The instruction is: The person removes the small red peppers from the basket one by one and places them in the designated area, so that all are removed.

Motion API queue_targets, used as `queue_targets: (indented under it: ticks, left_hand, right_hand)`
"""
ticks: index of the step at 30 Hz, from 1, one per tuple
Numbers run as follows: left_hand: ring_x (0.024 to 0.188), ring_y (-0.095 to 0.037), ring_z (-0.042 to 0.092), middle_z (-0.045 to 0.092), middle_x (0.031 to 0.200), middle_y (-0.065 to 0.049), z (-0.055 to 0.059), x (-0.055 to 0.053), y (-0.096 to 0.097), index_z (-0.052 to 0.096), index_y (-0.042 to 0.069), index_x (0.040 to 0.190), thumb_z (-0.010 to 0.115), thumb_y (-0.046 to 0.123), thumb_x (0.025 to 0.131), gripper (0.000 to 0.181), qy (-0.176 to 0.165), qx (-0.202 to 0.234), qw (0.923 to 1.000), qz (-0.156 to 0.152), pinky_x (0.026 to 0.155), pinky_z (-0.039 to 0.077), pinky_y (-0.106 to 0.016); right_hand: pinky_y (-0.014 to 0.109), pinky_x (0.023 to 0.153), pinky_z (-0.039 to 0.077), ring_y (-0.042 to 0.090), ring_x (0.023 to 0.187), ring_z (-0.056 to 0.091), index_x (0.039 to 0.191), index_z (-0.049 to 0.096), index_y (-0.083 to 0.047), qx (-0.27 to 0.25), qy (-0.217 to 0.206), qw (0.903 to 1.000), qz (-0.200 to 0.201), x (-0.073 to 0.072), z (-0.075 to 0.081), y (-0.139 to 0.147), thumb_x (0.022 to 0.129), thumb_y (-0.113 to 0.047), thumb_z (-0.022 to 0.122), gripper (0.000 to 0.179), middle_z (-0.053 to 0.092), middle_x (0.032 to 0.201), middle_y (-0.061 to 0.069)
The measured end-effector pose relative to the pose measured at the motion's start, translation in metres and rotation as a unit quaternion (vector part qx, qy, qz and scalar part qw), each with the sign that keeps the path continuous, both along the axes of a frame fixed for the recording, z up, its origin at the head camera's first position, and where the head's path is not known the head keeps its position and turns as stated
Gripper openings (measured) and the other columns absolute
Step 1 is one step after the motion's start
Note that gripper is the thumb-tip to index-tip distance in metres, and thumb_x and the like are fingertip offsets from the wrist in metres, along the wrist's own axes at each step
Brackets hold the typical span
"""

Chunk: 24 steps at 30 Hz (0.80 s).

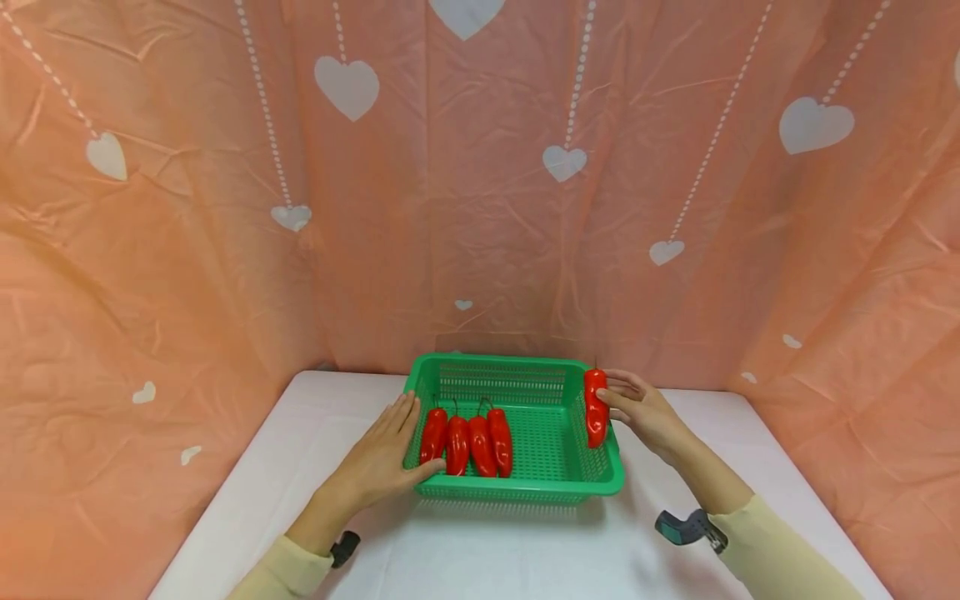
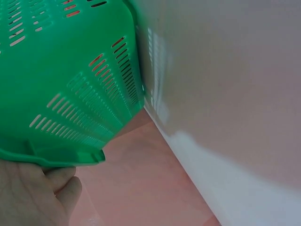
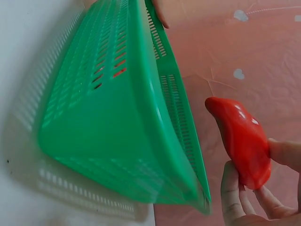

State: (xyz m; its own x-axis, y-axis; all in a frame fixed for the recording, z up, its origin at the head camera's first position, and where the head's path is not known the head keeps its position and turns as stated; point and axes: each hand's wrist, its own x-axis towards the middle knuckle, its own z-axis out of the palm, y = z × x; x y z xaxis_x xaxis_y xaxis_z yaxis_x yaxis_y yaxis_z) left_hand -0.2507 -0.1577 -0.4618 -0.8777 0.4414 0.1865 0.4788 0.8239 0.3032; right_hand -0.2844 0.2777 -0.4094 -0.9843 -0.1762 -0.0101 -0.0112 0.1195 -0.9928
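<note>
White table [image 1: 510, 550], and on it a green basket [image 1: 517, 485]. The left hand [image 1: 378, 458] lies on its left edge, fingers straight, thumb apart, maybe to stop it sliding. The right hand [image 1: 647, 414] pinches one red pepper [image 1: 596, 408] by its side, over the basket's right end; I can't quite tell how high. Four more peppers [image 1: 457, 446] lie inside, at the left, side by side, perhaps to keep them neat.

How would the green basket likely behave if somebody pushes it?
The basket is probably light for its size, as its walls are full of slots. It likely slides rather than tips, being wide and low. The four peppers lie toward its left end, so that end may feel heavier.
</note>
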Motion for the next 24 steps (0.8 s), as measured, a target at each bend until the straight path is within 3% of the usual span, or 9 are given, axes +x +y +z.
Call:
queue_targets:
  ticks: [9, 19, 24]
  left_hand:
    - [0.164, -0.042, 0.016, 0.022, 0.175, -0.025, -0.001, 0.0, 0.0, 0.027, -0.01, 0.165, 0.054, 0.074, 0.099, 0.11, 0.005, 0.001, 1.0, 0.0, 0.132, 0.021, -0.055]
    - [0.165, -0.041, 0.016, 0.021, 0.176, -0.025, 0.001, 0.001, 0.001, 0.026, -0.009, 0.165, 0.053, 0.075, 0.099, 0.111, 0.0, 0.002, 1.0, 0.003, 0.132, 0.021, -0.055]
    - [0.165, -0.041, 0.015, 0.021, 0.176, -0.024, 0.001, 0.001, 0.001, 0.026, -0.009, 0.165, 0.053, 0.075, 0.099, 0.111, 0.0, 0.0, 1.0, 0.003, 0.133, 0.02, -0.055]
  right_hand:
    - [0.024, 0.097, 0.06, 0.008, 0.113, 0.065, 0.162, 0.031, 0.006, 0.026, 0.008, 0.9996, -0.012, 0.006, -0.001, 0.02, 0.109, -0.022, 0.064, 0.068, 0.048, 0.151, 0.028]
    - [0.024, 0.093, 0.061, 0.009, 0.107, 0.069, 0.163, 0.03, 0.005, 0.042, -0.004, 0.9988, -0.025, 0.012, -0.006, 0.045, 0.109, -0.02, 0.064, 0.068, 0.063, 0.132, 0.012]
    - [0.025, 0.093, 0.061, 0.013, 0.107, 0.068, 0.163, 0.029, 0.006, 0.06, -0.019, 0.9976, -0.03, 0.013, -0.015, 0.053, 0.11, -0.021, 0.063, 0.069, 0.061, 0.137, 0.018]
